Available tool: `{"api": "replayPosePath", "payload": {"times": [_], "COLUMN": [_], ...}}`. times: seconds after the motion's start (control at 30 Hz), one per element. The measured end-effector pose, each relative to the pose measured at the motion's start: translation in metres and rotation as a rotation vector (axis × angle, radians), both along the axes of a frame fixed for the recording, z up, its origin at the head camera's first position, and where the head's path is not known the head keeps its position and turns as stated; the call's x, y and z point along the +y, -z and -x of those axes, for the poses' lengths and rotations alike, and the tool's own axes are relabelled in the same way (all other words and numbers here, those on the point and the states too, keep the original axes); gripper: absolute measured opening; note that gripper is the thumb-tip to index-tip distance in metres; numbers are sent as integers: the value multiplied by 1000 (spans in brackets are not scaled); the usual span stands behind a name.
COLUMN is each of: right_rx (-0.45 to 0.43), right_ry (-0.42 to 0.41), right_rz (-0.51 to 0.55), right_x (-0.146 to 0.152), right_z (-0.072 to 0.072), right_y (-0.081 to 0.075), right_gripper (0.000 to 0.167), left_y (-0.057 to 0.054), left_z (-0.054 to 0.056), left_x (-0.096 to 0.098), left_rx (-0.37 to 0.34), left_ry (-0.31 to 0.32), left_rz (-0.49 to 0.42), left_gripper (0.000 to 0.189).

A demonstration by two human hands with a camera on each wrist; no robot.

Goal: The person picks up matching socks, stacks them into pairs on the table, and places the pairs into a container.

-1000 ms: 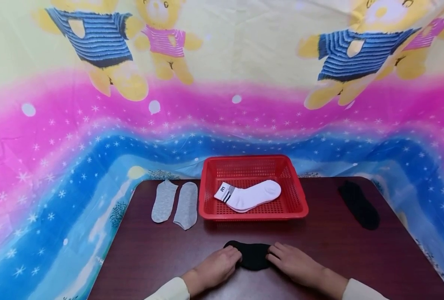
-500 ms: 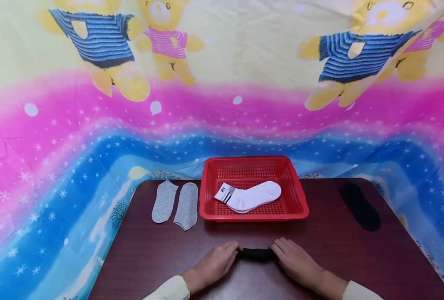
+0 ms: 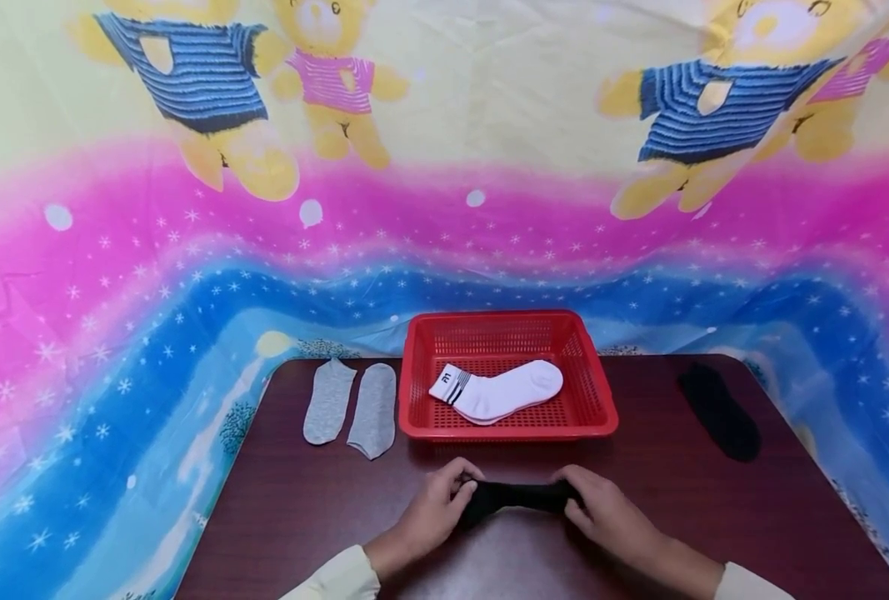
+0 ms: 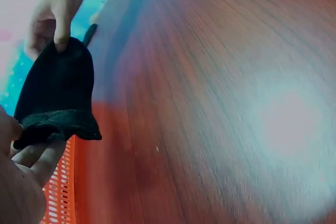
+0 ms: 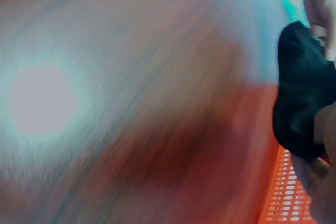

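A black ankle sock [image 3: 522, 497] is stretched sideways between both hands, above the near part of the table. At its left end, my left hand [image 3: 437, 504] pinches the cuff between thumb and fingers. My right hand [image 3: 612, 508] grips the other, rounded end, thumb on the near side. The left wrist view shows the open cuff of the black sock [image 4: 58, 85] resting over the left fingers. Seen from the right wrist, the fabric [image 5: 302, 93] hangs between the two hands, with part of the right hand cut off by the frame edge.
Behind the hands stands a red plastic basket [image 3: 507, 433] holding a pair of white socks [image 3: 515, 392]. Two grey socks [image 3: 329, 404] lie to its left on the dark wooden table [image 3: 302, 533]. Another black sock [image 3: 720, 412] lies at the right. A printed cloth [image 3: 474, 225] hangs behind.
The black sock lay flat on the table under both hands, then was lifted and seen edge-on. Now it is stretched wider, turned cuff open, with the right hand slightly farther right.
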State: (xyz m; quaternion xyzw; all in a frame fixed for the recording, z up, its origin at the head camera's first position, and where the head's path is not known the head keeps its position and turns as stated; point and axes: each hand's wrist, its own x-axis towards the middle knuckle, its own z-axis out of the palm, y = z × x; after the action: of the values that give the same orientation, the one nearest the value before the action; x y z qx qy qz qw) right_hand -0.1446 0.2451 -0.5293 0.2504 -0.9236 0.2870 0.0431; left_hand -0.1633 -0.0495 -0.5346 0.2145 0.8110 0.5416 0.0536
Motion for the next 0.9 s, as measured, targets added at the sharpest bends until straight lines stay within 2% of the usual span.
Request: {"api": "replayPosePath", "payload": {"times": [0.1,0.17,0.23,0.33,0.4,0.43,0.5,0.57,0.73,0.8,0.9], "right_rx": [-262,-405,-575,-794,-907,-936,-958,-938,-783,-735,-706], "right_ry": [56,76,91,125,162,180,212,231,244,251,279], "right_rz": [167,264,376,531,631,665,710,699,525,468,438], "right_x": [3,5,6,10,13,14,16,16,12,9,6], "right_z": [4,7,9,11,12,13,14,14,15,15,14], "right_y": [-8,-10,-9,-5,-1,1,5,10,18,20,22], "right_gripper": [28,21,20,32,36,36,35,33,28,26,22], "left_y": [-2,-2,-1,2,5,7,11,15,22,23,23], "left_z": [2,4,6,6,6,6,6,7,12,15,19], "left_x": [0,1,1,0,1,1,2,4,9,11,12], "left_rx": [-181,-269,-315,-345,-355,-364,-379,-392,-397,-382,-355], "left_ry": [-59,-106,-145,-184,-199,-204,-205,-203,-213,-229,-251], "left_rz": [-100,-149,-166,-172,-168,-171,-176,-178,-154,-108,-35], "left_gripper": [10,10,9,9,8,8,7,7,5,5,3]}}
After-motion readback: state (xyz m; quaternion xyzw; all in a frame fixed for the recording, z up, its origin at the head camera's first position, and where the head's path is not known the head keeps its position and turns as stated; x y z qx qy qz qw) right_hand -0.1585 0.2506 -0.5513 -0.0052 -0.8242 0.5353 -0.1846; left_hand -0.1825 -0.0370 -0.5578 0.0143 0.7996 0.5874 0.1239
